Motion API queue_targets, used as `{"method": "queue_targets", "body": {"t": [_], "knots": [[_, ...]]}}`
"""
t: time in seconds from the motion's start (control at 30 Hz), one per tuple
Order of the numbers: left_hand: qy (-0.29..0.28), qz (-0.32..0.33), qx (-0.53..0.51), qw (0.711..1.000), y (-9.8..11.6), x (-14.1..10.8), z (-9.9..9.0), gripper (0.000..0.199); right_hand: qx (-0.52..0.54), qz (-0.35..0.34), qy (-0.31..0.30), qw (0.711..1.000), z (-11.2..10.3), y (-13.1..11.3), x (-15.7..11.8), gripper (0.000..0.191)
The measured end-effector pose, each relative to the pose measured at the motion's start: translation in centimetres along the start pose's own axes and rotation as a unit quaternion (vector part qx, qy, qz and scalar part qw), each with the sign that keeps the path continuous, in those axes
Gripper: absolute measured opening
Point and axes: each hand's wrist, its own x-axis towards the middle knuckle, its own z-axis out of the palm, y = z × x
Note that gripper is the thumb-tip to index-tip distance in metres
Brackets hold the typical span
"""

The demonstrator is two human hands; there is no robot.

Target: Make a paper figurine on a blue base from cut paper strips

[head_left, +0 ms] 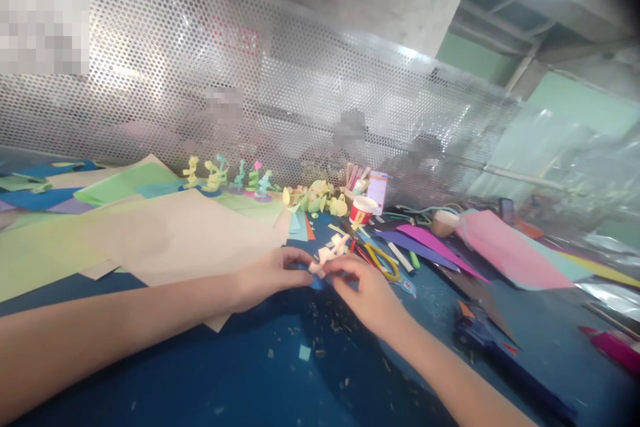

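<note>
A small cream paper piece (pixel 316 269) with a bit of blue at its underside is pinched between my two hands, just above the blue table (pixel 240 373). My left hand (pixel 273 277) closes its thumb and fingers on the left side of it. From the right, the fingertips of my right hand (pixel 367 290) press on the same piece. Right behind it lie cream paper scraps (pixel 334 247), partly hidden by my fingers. Yellow-handled scissors (pixel 384 263) lie beyond my right hand. The piece's exact shape is too small and blurred to make out.
Large paper sheets (pixel 190 237) spread over the left. Several small paper figures (pixel 240 175) stand at the back, near a red and white cup (pixel 363 209) and a propped phone (pixel 378 192). A dark blue glue gun-like tool (pixel 510 353) lies at right. A perforated metal screen (pixel 310 80) borders the back.
</note>
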Motion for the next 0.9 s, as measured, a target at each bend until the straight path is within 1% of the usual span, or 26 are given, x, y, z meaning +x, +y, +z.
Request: {"method": "queue_targets", "body": {"t": [0.03, 0.1, 0.17, 0.23, 0.3, 0.4, 0.5, 0.63, 0.8, 0.9], "knots": [[0.005, -0.015, -0.016, 1.0, 0.1, -0.1, 0.1, 0.024, -0.03, 0.0, 0.005, 1.0, -0.3, 0.3, 0.0, 0.023], [0.02, -0.041, -0.063, 0.997, 0.2, -0.1, 0.1, 0.027, -0.122, 0.008, 0.03, 0.992, -1.1, 1.1, 0.0, 0.022], [0.039, -0.062, -0.114, 0.991, 0.1, -0.1, 0.1, 0.03, -0.242, 0.022, 0.054, 0.968, -2.0, 2.2, 0.1, 0.018], [0.056, -0.075, -0.146, 0.985, -0.1, 0.0, 0.1, 0.031, -0.343, 0.045, 0.057, 0.937, -2.6, 3.4, 0.1, 0.017], [0.059, -0.082, -0.156, 0.983, -0.1, 0.1, 0.1, 0.03, -0.386, 0.068, 0.046, 0.919, -3.0, 4.4, 0.2, 0.018], [0.056, -0.083, -0.155, 0.983, 0.2, 0.1, 0.2, 0.028, -0.388, 0.094, 0.036, 0.916, -3.1, 5.5, 0.5, 0.022], [0.062, -0.089, -0.16, 0.981, 0.4, 0.0, 0.3, 0.028, -0.386, 0.131, 0.031, 0.913, -3.1, 5.9, 0.9, 0.026], [0.052, -0.068, -0.177, 0.98, 0.2, -0.1, 0.2, 0.025, -0.367, 0.17, -0.006, 0.915, -3.8, 6.1, 1.3, 0.025], [0.05, -0.022, -0.191, 0.98, 0.0, 0.6, -0.9, 0.025, -0.334, 0.188, -0.045, 0.922, -4.7, 5.8, 1.2, 0.032], [0.066, 0.001, -0.202, 0.977, 0.7, 1.2, -1.8, 0.026, -0.32, 0.195, -0.047, 0.926, -4.9, 5.0, 1.0, 0.033]]}}
